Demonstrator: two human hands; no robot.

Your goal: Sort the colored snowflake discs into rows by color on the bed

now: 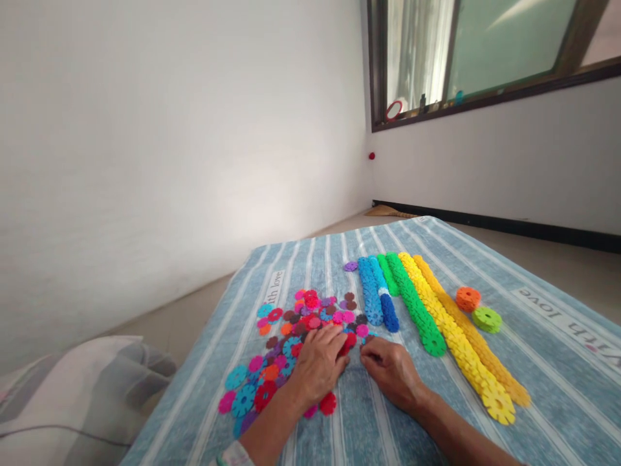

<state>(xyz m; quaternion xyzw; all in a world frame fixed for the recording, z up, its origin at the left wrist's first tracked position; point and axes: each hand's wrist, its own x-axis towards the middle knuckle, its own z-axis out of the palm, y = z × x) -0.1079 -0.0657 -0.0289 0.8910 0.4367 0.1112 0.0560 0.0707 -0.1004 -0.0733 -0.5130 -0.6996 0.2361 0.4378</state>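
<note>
A loose pile of flat notched plastic discs [265,395] in red, pink, blue, purple, orange and brown spreads over the cloth. My left hand [321,359] rests palm down on the pile's right side, fingers stretched out and thumb apart, beside a red disc [348,343]. To its right, my right hand [391,366] is curled with its fingertips pressed together at the pile's edge. A bit of blue disc shows just behind those fingertips; whether they grip it is hidden. Further right lie rows of overlapping discs: blue [371,294], dark blue [389,314], green [417,307] and yellow [453,336].
An orange-yellow row [485,349] lies outermost. Past it stand short stacks of orange discs [468,298] and lime discs [487,319]. One purple disc [350,266] lies behind the pile. A striped blue cloth [557,362] covers the surface; a white wall [194,129] rises beyond.
</note>
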